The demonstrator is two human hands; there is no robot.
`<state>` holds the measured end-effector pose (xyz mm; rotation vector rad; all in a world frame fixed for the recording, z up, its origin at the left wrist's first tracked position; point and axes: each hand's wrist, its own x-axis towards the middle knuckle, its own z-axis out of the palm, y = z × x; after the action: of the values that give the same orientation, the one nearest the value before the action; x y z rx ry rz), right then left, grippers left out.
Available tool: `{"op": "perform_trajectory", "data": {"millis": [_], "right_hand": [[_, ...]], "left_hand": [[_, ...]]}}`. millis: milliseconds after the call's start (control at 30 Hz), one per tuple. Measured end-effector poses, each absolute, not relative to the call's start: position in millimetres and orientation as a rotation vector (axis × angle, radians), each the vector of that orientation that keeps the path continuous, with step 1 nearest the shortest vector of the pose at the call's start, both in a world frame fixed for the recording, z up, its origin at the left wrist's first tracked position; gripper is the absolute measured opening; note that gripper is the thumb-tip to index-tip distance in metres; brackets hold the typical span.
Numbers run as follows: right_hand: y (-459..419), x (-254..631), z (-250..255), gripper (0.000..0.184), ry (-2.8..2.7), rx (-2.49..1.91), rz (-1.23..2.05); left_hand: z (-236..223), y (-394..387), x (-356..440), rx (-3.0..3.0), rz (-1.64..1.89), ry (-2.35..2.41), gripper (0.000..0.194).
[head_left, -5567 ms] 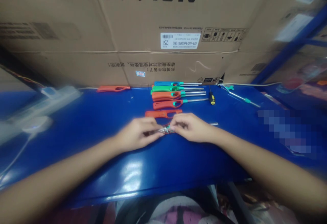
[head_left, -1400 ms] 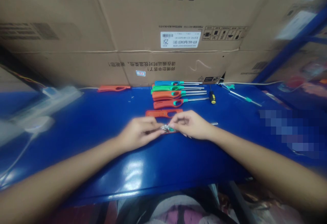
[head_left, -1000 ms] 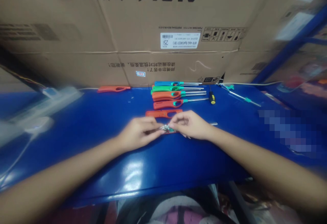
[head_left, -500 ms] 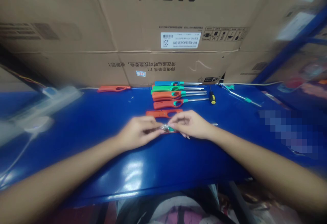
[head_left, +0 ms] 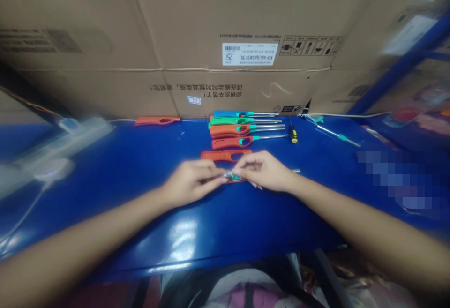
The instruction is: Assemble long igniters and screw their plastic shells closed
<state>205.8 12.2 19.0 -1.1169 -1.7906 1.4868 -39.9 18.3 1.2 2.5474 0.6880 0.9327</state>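
My left hand [head_left: 191, 182] is closed in a pinch on a small silvery lighter part [head_left: 228, 174]. The fingertips of my right hand [head_left: 263, 172] are pinched together at the other end of that part; its exact shape is too small to tell. Under my fingers lies an opened lighter [head_left: 239, 178] with an orange shell and green insides, mostly hidden by the right hand. The tip of its metal tube [head_left: 296, 171] sticks out to the right. Just behind my hands lies a loose orange shell half [head_left: 214, 155].
Behind lie several long-nosed lighters, among them a blue one [head_left: 228, 114] and an orange one [head_left: 228, 142]. A yellow-black screwdriver [head_left: 293, 134] is beside them. Another orange shell [head_left: 157, 121] lies left. A power strip [head_left: 87, 134] stands far left. A large cardboard sheet [head_left: 168, 41] closes off the back.
Both hands stay in the same place and the same pinch. The view has shifted very slightly; nothing else has visibly moved.
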Motion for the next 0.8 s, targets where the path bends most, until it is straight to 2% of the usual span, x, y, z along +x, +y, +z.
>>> {"op": "perform_trajectory", "data": {"millis": [500, 633, 800], "right_hand": [[12.7, 207.9, 19.7, 0.029, -1.858, -1.190, 1.452], [15.2, 212.3, 19.2, 0.028, -1.911, -1.198, 1.373], [16.6, 215.0, 19.7, 0.027, -1.993, -1.176, 1.280]], "left_hand": [[7.1, 19.7, -41.4, 2.535, 0.840, 0.746, 0.022], [9.0, 23.3, -46.8, 2.542, 0.835, 0.771, 0.028], [16.3, 26.5, -50.7, 2.633, 0.745, 0.720, 0.018]]}}
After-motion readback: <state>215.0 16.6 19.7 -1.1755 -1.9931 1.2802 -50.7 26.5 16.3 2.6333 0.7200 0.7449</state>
